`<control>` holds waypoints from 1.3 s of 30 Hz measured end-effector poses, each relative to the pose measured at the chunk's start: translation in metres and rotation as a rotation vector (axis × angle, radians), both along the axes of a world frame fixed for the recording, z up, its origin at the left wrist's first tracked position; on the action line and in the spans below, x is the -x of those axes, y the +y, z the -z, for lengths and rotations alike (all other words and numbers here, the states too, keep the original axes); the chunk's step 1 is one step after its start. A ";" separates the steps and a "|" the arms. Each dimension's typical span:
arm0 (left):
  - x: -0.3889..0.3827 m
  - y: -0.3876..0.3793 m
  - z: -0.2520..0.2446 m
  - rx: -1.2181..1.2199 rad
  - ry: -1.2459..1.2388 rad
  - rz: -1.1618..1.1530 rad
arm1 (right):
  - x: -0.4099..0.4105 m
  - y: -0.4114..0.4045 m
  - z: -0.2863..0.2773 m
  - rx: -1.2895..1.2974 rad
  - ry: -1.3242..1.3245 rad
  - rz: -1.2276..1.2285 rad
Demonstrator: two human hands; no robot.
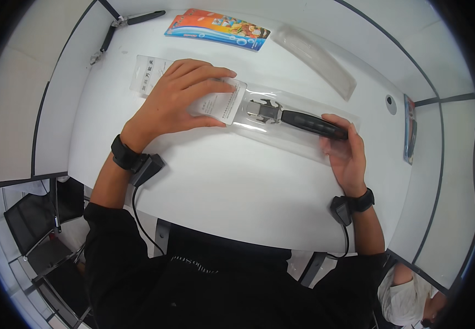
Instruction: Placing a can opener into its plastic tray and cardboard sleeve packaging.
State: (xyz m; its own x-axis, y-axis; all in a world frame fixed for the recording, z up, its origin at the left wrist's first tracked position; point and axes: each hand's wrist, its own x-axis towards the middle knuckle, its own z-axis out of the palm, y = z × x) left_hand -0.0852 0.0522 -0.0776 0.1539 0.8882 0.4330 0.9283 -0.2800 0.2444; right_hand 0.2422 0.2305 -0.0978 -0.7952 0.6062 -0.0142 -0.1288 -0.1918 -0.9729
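Note:
My left hand [184,96] grips a printed white backing card [217,105] at the near end of a clear plastic blister package [262,133]. A metal-headed kitchen tool with a black handle [313,123], perhaps a can opener, lies along the clear plastic. My right hand [346,148] holds the right end, with its fingers at the handle's tip and its thumb against the plastic. Another clear-edged card [145,76] bearing writing shows behind my left hand. How far the tool sits inside the plastic I cannot tell.
Colourful printed cards [219,28] lie at the table's back, beside a clear plastic tray [315,59]. Two black-handled tools [145,17] [108,39] rest at the back left. A packaged item [410,129] stands by the right partition, near a cable hole [390,104]. A person [406,294] is beyond the partition.

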 end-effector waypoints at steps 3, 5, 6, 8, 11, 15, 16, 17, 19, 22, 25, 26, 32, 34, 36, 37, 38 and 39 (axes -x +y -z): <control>0.000 0.000 0.003 -0.007 -0.018 0.005 | -0.001 0.001 0.001 -0.017 0.022 -0.020; -0.001 0.000 0.003 -0.010 -0.019 0.004 | -0.001 0.001 0.002 -0.025 0.026 -0.029; -0.001 0.000 0.003 -0.013 -0.021 0.005 | 0.000 0.002 0.002 -0.015 0.030 -0.037; -0.003 0.001 0.004 -0.033 -0.025 0.002 | -0.001 0.001 0.001 -0.005 0.034 -0.044; -0.006 0.001 0.003 -0.047 -0.039 -0.004 | 0.000 -0.001 -0.001 -0.033 -0.007 -0.038; -0.014 0.000 0.003 -0.026 -0.067 -0.006 | 0.001 -0.001 0.000 -0.056 -0.020 -0.079; -0.015 0.000 0.003 -0.026 -0.066 -0.008 | 0.001 0.000 0.000 -0.050 -0.016 -0.082; -0.016 0.001 0.003 -0.046 -0.061 0.000 | 0.001 -0.001 0.001 -0.051 -0.017 -0.081; -0.017 0.001 0.000 -0.066 -0.057 0.010 | 0.002 -0.001 0.002 -0.065 -0.015 -0.068; -0.009 0.000 -0.011 -0.201 0.051 -0.167 | -0.001 0.005 0.006 -0.027 0.060 -0.073; 0.027 0.001 0.003 -0.422 0.011 -0.437 | -0.001 0.006 0.007 0.017 0.117 -0.069; 0.038 0.004 0.009 -0.451 -0.087 -0.485 | -0.001 0.006 0.007 0.016 0.118 -0.067; 0.043 0.004 0.030 -0.163 -0.784 -0.613 | 0.001 0.003 0.004 0.050 0.108 -0.037; 0.038 0.007 0.031 -0.155 -0.838 -0.559 | 0.000 0.004 0.005 0.046 0.139 -0.054; 0.037 0.008 0.031 -0.148 -0.887 -0.504 | 0.001 0.004 0.004 0.057 0.127 -0.045; 0.036 0.008 0.031 -0.138 -0.932 -0.437 | 0.003 0.004 0.004 0.071 0.114 -0.042; 0.033 0.010 0.031 -0.127 -0.977 -0.363 | 0.001 0.005 0.004 0.069 0.113 -0.033; 0.028 0.011 0.030 -0.123 -0.979 -0.355 | 0.000 0.006 0.005 0.051 0.101 -0.054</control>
State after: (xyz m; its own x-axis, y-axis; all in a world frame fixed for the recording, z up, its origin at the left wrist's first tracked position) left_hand -0.1133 0.0633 -0.1071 -0.5733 0.7550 0.3183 0.3743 -0.1042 0.9214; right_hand 0.2418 0.2362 -0.1030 -0.8255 0.5630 0.0382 -0.2142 -0.2500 -0.9443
